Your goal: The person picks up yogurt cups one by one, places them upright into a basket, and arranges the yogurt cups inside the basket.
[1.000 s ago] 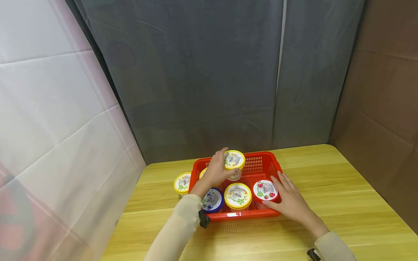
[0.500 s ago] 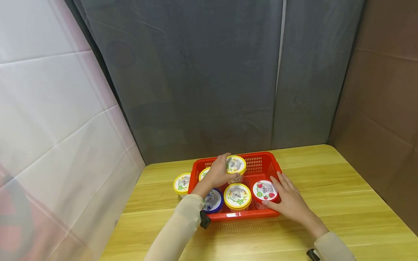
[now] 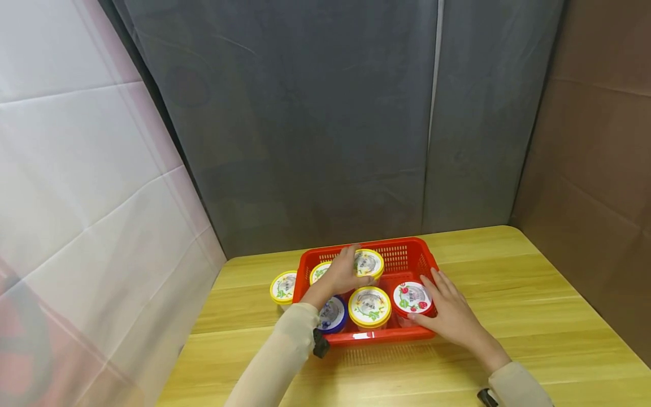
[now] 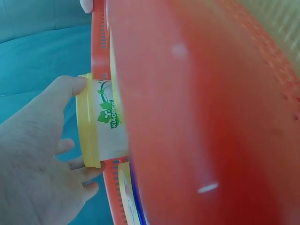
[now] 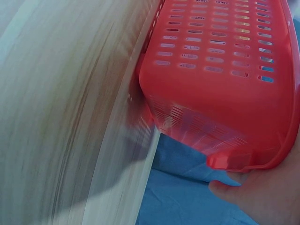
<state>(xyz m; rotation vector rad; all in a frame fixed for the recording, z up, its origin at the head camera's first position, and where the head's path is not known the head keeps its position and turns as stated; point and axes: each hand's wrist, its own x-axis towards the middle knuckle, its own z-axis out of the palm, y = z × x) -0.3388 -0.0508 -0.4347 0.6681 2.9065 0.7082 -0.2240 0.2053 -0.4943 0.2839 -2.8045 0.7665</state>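
My left hand (image 3: 339, 276) holds a yellow-lidded white tub (image 3: 369, 263) by its lid, at the back middle of a red plastic basket (image 3: 391, 336). In the left wrist view, the thumb and fingers of that hand (image 4: 42, 136) span the yellow lid (image 4: 87, 124), and the tub's side shows green leaf print. My right hand (image 3: 452, 314) rests at the basket's right rim with fingers spread, its thumb by a red-lidded tub (image 3: 412, 297). Also in the basket are a blue-lidded tub (image 3: 330, 314) and yellow-lidded tubs at front (image 3: 370, 308) and back left (image 3: 319, 272), partly behind my left arm.
Another yellow-lidded tub (image 3: 283, 286) stands on the wooden table (image 3: 513, 282) just outside the basket's left side. A grey cloth (image 3: 315, 124) hangs behind the table, a white one (image 3: 102, 169) at left and a brown one (image 3: 595, 158) at right.
My left hand has lowered the yellow-lidded tub farther into the basket, and slightly toward me. The right hand and the other tubs have stayed in place.
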